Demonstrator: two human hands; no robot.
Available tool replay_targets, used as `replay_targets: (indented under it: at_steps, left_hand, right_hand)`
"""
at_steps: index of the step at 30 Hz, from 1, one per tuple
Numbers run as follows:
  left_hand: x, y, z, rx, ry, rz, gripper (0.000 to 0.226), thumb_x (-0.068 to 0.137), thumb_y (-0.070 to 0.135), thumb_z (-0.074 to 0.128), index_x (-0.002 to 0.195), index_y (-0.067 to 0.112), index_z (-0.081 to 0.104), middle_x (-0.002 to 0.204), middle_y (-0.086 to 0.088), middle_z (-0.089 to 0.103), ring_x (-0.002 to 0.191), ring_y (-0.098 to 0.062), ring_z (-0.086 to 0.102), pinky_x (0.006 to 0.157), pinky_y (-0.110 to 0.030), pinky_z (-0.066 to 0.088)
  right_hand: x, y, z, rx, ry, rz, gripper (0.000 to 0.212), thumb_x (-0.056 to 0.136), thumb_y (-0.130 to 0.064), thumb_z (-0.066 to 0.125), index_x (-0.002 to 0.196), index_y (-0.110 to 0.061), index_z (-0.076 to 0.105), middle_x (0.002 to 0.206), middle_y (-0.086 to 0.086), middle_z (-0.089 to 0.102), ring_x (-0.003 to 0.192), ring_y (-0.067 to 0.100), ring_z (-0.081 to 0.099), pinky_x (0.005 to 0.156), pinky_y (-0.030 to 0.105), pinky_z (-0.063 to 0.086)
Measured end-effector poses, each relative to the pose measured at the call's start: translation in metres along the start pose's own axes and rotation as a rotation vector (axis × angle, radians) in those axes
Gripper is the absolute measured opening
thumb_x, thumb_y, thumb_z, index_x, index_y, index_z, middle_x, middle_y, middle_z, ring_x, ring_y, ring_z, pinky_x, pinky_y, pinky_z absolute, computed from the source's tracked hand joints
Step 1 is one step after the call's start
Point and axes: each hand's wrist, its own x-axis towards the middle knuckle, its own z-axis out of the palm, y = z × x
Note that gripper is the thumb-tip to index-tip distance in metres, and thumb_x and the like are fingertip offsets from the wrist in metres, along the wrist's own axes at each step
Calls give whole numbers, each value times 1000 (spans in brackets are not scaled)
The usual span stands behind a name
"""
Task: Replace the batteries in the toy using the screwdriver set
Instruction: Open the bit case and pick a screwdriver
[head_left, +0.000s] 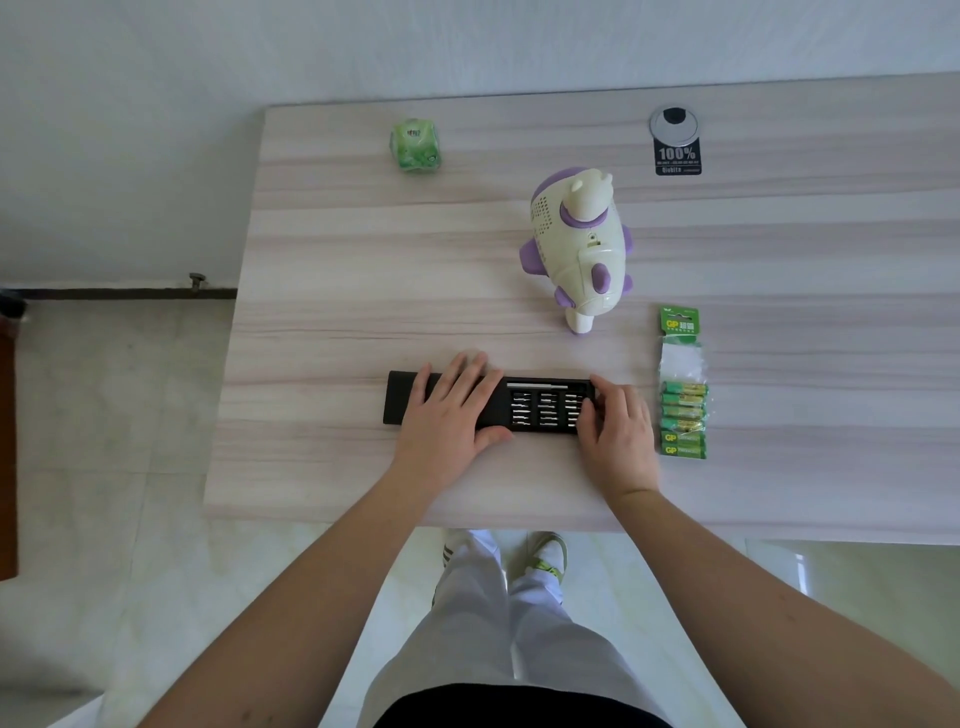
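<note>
Near the front edge of the desk (322, 332), seen from the head camera, a black screwdriver set (545, 408) lies lengthwise with its tray slid partway out to the right, showing rows of small silver bits and a thin driver shaft along its far side. The left hand (452, 410) lies over the case's outer sleeve, fingers (470, 366) fairly straight and pressing it down, thumb at its near edge. The right hand (615, 428) sits at the tray's right end with its fingers curled onto it, apparently gripping it to draw it out.

From here, the tray could come out with a jerk if the sleeve is not held firmly, and the loose-looking bits could spill and roll across the desk. Pulled fully free, the tray might also knock the battery pack (683, 389), which lies just beside the right hand.

Farther back, right of centre, the toy (579, 244) rests on its side, well apart from both hands. It is a cream plastic animal with purple feet and a purple collar, a dotted speaker grille and what looks like a small screw hole on its exposed underside; its battery cover seems closed. A green packet (414, 144) lies at the far left, and a round cable port (674, 124) with a black sticker at the far right.
</note>
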Motion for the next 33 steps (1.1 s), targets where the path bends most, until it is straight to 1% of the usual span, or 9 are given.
replay_targets:
  at_steps: [3, 14, 20, 23, 25, 28, 31, 33]
  left_hand:
    - [-2, -5, 1, 1, 0, -6, 73, 85, 69, 36, 142, 24, 41, 152, 1, 40, 141, -21, 34, 113, -51, 25]
    - [-9, -20, -2, -20, -25, -24, 74, 85, 70, 37, 143, 24, 42, 152, 2, 40, 141, -20, 35, 113, -50, 26]
    - [-19, -38, -2, 0, -106, -75, 76, 88, 69, 27, 147, 22, 37, 156, 3, 33, 143, -18, 32, 113, -52, 28]
    - [-20, -39, -2, -12, -128, -82, 77, 87, 69, 27, 148, 22, 36, 156, 2, 32, 143, -18, 32, 112, -53, 29]
    - [-19, -37, -1, -27, -147, -88, 80, 86, 70, 28, 149, 21, 31, 157, 2, 30, 144, -18, 30, 113, -53, 29]
    - [-21, -39, 0, -38, -176, -69, 86, 84, 74, 25, 152, 22, 20, 160, 1, 21, 146, -18, 22, 115, -50, 23]
    - [-26, -45, -1, -95, -139, -75, 82, 89, 69, 22, 154, 20, 12, 161, 0, 16, 147, -18, 17, 116, -45, 19]
    - [-32, -49, -5, -140, -58, -134, 71, 95, 59, 24, 154, 19, 16, 160, -2, 23, 146, -18, 23, 116, -46, 18]
  right_hand:
    - [-1, 0, 0, -1, -3, -4, 38, 90, -25, 42, 116, -3, 60, 96, 12, 60, 91, 31, 57, 85, 30, 39]
    - [-1, 0, -1, 4, 13, -20, 36, 90, -22, 43, 114, -2, 60, 95, 13, 60, 89, 30, 57, 84, 29, 39]
    - [-1, 1, 0, 12, 13, 5, 37, 91, -22, 41, 116, -1, 59, 96, 14, 60, 92, 31, 58, 87, 29, 38]
    - [0, -1, -1, 19, 9, 9, 37, 90, -22, 42, 116, -3, 60, 97, 13, 60, 93, 30, 57, 87, 29, 39]
    - [-1, -1, -1, 18, 2, 17, 37, 91, -22, 41, 117, -4, 59, 98, 12, 60, 94, 28, 57, 87, 30, 40]
    - [0, 0, -1, 18, -7, 21, 36, 92, -22, 44, 120, -6, 58, 99, 11, 60, 95, 27, 56, 88, 30, 40]
    - [-1, 0, -2, 31, -14, 35, 32, 93, -20, 50, 121, -6, 57, 99, 10, 59, 95, 27, 55, 87, 30, 39]
    - [-1, -1, -3, 47, -25, 44, 37, 94, -28, 43, 122, -7, 56, 100, 9, 59, 96, 26, 54, 88, 30, 39]
